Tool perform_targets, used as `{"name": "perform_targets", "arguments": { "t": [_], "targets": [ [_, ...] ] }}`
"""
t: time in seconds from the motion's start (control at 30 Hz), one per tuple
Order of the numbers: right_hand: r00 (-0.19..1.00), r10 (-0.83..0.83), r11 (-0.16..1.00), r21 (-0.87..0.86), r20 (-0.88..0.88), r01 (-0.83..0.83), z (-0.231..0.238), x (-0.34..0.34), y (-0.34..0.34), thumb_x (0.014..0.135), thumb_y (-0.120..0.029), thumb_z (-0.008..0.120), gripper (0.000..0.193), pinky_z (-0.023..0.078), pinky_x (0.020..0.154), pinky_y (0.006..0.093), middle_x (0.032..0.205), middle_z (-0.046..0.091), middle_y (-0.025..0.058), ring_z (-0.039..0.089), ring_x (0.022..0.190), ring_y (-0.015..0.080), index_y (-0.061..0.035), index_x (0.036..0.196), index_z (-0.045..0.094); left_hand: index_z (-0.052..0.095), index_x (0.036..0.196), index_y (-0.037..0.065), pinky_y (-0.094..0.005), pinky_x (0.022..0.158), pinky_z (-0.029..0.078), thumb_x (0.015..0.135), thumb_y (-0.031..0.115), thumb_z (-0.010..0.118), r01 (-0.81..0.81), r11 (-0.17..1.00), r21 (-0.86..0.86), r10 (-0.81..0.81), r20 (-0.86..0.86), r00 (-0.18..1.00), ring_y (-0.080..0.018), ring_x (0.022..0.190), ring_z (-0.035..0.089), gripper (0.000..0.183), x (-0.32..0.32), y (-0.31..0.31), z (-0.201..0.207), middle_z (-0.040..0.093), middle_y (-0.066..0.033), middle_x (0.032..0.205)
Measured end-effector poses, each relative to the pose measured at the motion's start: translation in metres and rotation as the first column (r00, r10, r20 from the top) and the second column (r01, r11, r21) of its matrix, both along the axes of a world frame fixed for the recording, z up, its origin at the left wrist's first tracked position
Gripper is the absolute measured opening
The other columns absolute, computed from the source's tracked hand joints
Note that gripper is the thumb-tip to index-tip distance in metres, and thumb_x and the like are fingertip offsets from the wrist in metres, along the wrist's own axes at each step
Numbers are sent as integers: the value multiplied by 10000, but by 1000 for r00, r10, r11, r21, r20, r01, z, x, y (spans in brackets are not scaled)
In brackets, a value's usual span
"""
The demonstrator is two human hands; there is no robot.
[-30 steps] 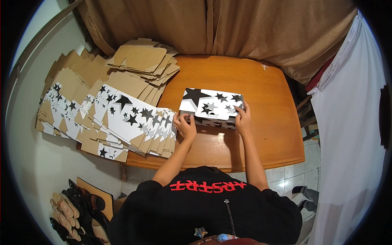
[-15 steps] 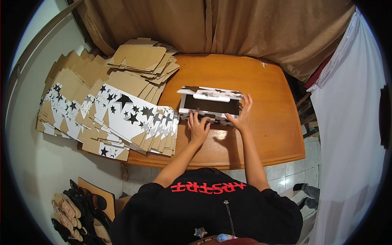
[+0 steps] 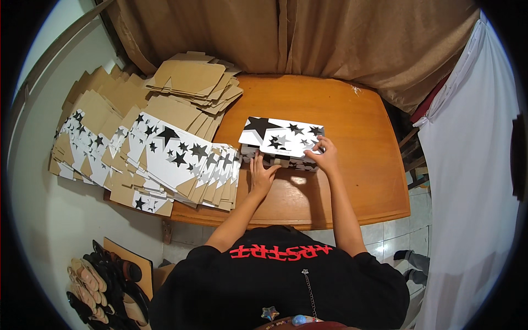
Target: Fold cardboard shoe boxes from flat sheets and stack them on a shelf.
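Observation:
A white cardboard box (image 3: 291,135) printed with black and grey stars stands on the wooden table in front of me. Its hinged lid has swung down over most of the opening, with the front flap still raised a little at the left. My left hand (image 3: 262,175) grips the front wall near its left end, fingers up by the rim and thumb toward the middle slot. At the lid's front right corner, my right hand (image 3: 324,157) has bent fingers on top and the thumb along the edge. The box's inside is hidden.
Flattened star-print cardboard blanks (image 3: 165,148) cover the table's left side, overlapping. Behind them lies a pile of plain brown cardboard (image 3: 190,77). A brown curtain (image 3: 330,44) hangs behind the table (image 3: 363,176), a white cloth (image 3: 462,165) at the right. Shoes (image 3: 104,286) stand lower left.
The lid has come down toward me, covering the dark inside that showed before. My right hand has shifted from the right side onto the lid's front corner; my left hand stays at the front.

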State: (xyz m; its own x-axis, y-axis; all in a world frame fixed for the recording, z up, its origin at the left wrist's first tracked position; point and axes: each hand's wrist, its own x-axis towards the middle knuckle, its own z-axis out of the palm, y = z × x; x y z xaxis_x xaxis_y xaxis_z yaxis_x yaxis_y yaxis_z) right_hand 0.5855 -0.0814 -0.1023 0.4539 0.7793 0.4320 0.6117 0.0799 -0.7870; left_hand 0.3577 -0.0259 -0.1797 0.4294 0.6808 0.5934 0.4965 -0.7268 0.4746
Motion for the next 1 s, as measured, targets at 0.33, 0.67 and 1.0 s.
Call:
{"name": "perform_targets", "arguments": {
  "t": [0.33,0.67,1.0],
  "targets": [
    [858,-102,942,-229,504,246,2,-46,-4,640,-472,728,572,405,855,536,1171,511,185,401,1117,477,-207,1130,599,670,1026,286,-479,1060,233,682,35,698,6,999,-47,-6,-11,1000,-393,1312,209,426,-3,-8,7,202,-209,1387],
    [720,-262,952,52,643,300,-30,-51,1,711,-400,690,451,381,861,539,1202,498,169,397,1098,479,-238,1124,607,676,1006,270,-448,1041,280,683,27,693,47,998,-39,-46,19,999,-404,1285,243,405,-4,-5,18,124,-196,1422],
    [812,-211,977,85,545,197,-30,-48,-4,732,-324,685,346,260,1010,536,1164,509,152,412,1119,387,-230,1064,654,612,1125,272,-607,981,112,821,305,606,-115,991,71,117,-36,992,-332,1269,264,306,-13,37,46,360,-4,1398]
  ]
}}
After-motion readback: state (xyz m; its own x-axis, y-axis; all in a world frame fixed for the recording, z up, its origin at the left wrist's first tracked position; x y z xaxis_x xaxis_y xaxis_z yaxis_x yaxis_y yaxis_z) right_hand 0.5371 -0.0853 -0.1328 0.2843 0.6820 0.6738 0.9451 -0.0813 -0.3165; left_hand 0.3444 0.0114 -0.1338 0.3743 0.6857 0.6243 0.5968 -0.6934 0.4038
